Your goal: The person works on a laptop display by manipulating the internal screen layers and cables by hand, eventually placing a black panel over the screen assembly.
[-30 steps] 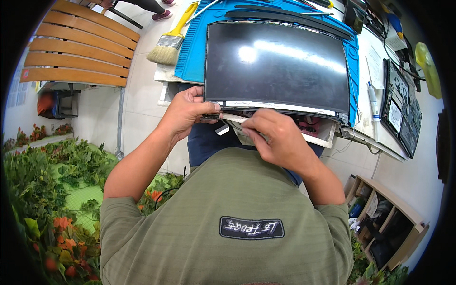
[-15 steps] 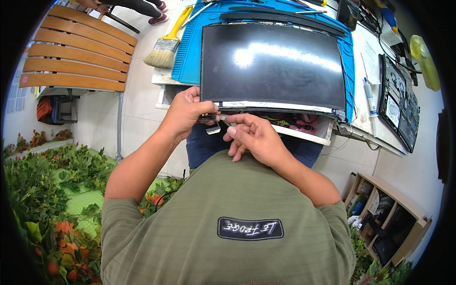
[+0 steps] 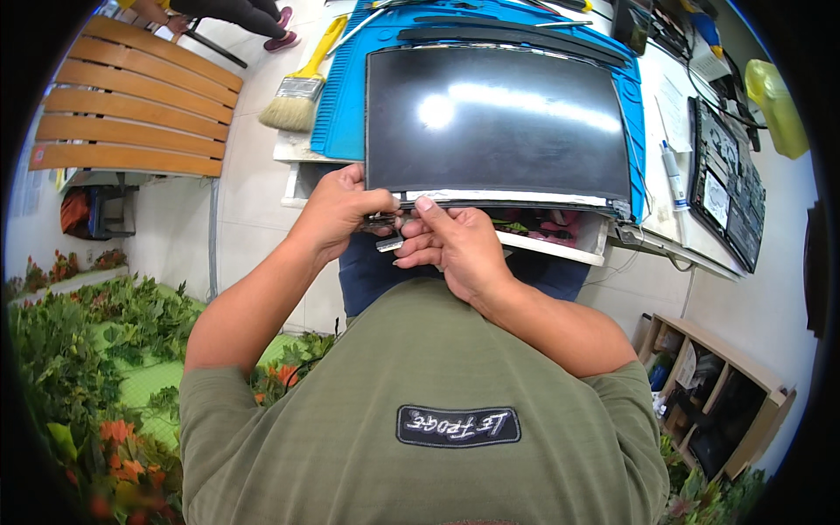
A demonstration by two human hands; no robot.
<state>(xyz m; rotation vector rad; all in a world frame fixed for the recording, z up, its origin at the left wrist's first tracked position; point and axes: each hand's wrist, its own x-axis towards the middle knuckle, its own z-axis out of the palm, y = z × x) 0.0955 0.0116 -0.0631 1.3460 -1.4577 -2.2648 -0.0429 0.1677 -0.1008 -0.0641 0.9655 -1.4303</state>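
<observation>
Laptop screen panel (image 3: 499,122), dark and glossy, lying flat on a blue work mat (image 3: 346,105) at the near edge of a white bench. Left hand (image 3: 337,214) grips the panel's lower left edge, fingers curled closed on it; right hand (image 3: 451,249) pinches a small pale strip (image 3: 390,244) just below that edge. A paintbrush (image 3: 297,92) lies left of the mat; a wooden bench (image 3: 131,109) stands farther left.

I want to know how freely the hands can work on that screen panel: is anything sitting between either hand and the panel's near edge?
Nothing visible does. The left hand and right hand both already touch the near edge of the dark screen panel, pinching a small strip there. The paintbrush lies off to the left on the blue mat.
</observation>
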